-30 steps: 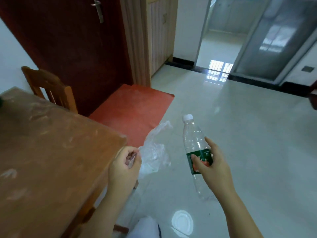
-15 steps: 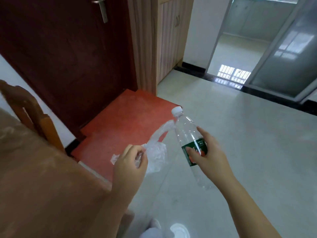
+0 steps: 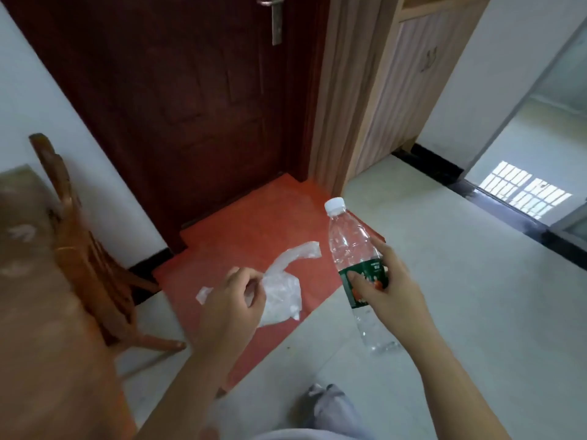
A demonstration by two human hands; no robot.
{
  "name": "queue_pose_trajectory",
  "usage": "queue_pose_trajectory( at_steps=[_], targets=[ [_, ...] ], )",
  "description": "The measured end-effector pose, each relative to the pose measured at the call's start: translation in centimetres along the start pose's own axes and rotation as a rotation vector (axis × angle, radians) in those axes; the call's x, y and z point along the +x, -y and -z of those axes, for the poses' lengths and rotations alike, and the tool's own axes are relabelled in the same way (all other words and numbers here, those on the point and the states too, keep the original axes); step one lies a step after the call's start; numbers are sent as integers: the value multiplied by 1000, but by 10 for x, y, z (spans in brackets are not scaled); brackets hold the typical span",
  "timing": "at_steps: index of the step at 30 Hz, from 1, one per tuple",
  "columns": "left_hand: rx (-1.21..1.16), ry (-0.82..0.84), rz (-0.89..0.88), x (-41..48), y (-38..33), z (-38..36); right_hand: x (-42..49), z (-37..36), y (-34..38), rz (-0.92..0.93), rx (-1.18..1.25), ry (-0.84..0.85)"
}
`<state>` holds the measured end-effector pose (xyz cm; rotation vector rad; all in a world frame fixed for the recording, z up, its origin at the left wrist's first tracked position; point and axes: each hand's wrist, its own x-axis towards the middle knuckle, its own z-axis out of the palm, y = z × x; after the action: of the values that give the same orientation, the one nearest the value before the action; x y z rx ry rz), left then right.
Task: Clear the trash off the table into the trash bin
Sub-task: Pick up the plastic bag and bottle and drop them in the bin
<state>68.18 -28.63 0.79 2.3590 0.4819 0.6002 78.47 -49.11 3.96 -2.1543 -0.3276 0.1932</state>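
Note:
My left hand (image 3: 232, 300) pinches a crumpled clear plastic bag (image 3: 282, 290), which hangs over the red floor mat. To its right, my right hand (image 3: 390, 296) grips a clear plastic bottle (image 3: 349, 242) with a white cap and a green label, held around the label and tilted slightly left. Both hands are in the air above the floor, clear of the brown wooden table (image 3: 38, 328) at the lower left. No trash bin is in view.
A wooden chair (image 3: 85, 258) stands against the table's far side. A dark red door (image 3: 190, 106) and a red mat (image 3: 254, 242) lie ahead. A wooden cabinet (image 3: 381, 90) stands right of the door. Pale tiled floor (image 3: 476, 296) stretches to the right toward an open doorway.
The view has swung left and toward the door. Both hands, still holding the bag and the bottle, now sit over the red mat, and the table has slid to the left edge.

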Motion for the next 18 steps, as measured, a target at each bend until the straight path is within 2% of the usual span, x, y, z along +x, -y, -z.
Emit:
queue_pose_trajectory(
  at_steps=[3,7,14,18],
  targets=[
    [12,-82,6,44,-18,-10,62,11,1,44,-19,89],
    [20,-208,105,82,-25,-10,143,1,16,166,-43,212],
    [57,-369,308,116,14,23,217,-73,70,334,-77,436],
    [75,-434,359,142,51,52,247,-130,106,397,-79,509]
  ],
)
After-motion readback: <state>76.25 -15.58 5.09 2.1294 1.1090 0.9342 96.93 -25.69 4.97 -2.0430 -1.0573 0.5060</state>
